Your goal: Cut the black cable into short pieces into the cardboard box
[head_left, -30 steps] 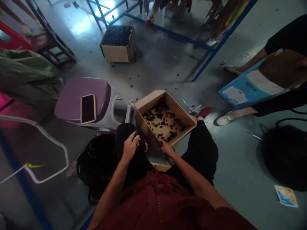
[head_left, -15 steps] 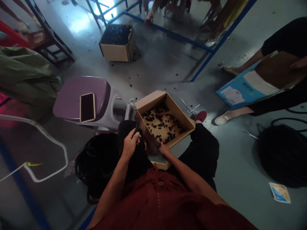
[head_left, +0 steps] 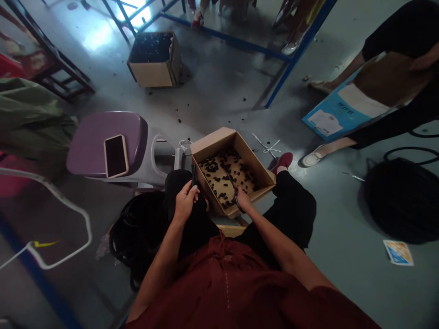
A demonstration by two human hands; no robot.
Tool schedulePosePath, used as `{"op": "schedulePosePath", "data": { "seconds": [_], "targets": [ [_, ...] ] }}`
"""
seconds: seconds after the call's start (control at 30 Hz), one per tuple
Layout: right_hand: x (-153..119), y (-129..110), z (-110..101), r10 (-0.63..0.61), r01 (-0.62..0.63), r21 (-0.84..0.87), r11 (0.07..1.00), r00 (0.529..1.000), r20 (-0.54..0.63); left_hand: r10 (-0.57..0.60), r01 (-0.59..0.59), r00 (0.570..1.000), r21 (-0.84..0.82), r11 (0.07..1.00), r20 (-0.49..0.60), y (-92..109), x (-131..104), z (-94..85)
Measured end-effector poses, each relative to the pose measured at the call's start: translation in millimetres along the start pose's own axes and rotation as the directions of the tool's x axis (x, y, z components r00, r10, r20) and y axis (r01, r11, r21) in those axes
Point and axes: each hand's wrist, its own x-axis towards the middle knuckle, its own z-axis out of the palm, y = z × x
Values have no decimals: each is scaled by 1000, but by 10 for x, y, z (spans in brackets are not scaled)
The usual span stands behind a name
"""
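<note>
Upright in my left hand (head_left: 185, 199) is a short black strip (head_left: 194, 175), its upper end sticking out above my closed fingers. My right hand (head_left: 243, 199) grips a pair of scissors (head_left: 236, 195) by its dark handles, with the blades reaching over the box toward its middle. Between my knees stands an open cardboard box (head_left: 259, 193), tilted slightly, with many small black pieces (head_left: 211, 163) scattered across its bottom. The left hand is just outside the box's left wall; the right is above its near edge.
A purple-topped stool (head_left: 92, 137) with a phone (head_left: 116, 156) stands at left, black coiled material (head_left: 137, 233) below it. Another carton (head_left: 151, 73) of black pieces sits farther back. At right are a person's legs around a blue box (head_left: 329, 119) and a black coil (head_left: 401, 201).
My right hand with the scissors has moved from the box's near rim up and right, over the box. My left hand keeps the black strip. The whole view has shifted slightly.
</note>
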Motion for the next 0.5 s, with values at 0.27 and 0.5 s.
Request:
{"op": "schedulePosePath", "data": {
  "seconds": [0.27,0.5],
  "targets": [
    [-229,154,101,-7,45,-223,974,986,169,33,-33,999,23,999,-3,-8,-66,-95],
    [-286,155,119,4,11,-68,998,976,218,31,-67,984,204,977,174,230,-152,140]
  ]
}}
